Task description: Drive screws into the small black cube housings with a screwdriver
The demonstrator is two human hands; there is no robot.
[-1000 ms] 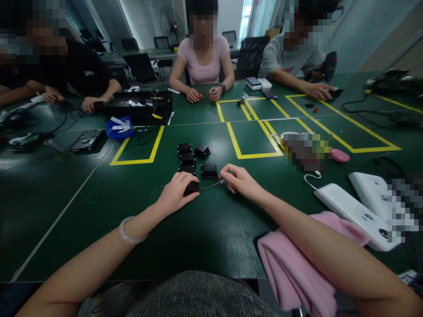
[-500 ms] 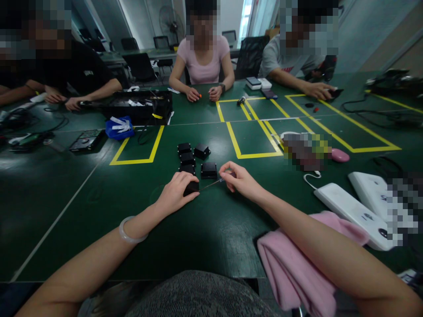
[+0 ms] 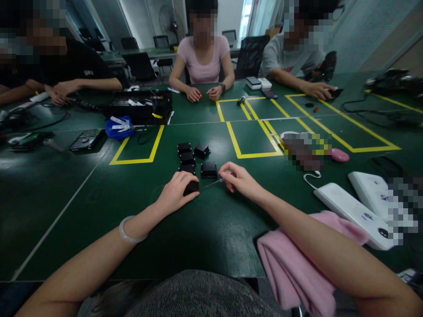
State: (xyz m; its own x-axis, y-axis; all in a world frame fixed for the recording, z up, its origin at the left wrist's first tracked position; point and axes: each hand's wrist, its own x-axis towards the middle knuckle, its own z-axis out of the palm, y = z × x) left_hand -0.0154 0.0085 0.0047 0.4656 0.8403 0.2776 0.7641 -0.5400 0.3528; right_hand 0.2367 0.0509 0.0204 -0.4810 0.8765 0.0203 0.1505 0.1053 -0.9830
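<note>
My left hand (image 3: 176,189) is closed around a small black box (image 3: 191,188), holding it down on the green table. A screwdriver (image 3: 220,179) is pinched in my right hand (image 3: 238,178); its thin shaft points left and its tip reaches the box's right side. Whether the tip sits in a screw is too small to tell. Just beyond my hands, several similar black boxes stand close together: one black box (image 3: 209,169) lies in front of the screwdriver, and a tilted black box (image 3: 202,150) is further back.
Pink cloth (image 3: 294,264) lies under my right forearm. White devices (image 3: 357,215) and a pink mouse (image 3: 339,155) are on the right. A blue bag (image 3: 119,127), black case (image 3: 142,105) and hard drive (image 3: 86,140) stand at left. Several co-workers sit across the table.
My hands, the box and the screwdriver look almost unmoved. At the far left, a co-worker's hands have drawn together and shifted left.
</note>
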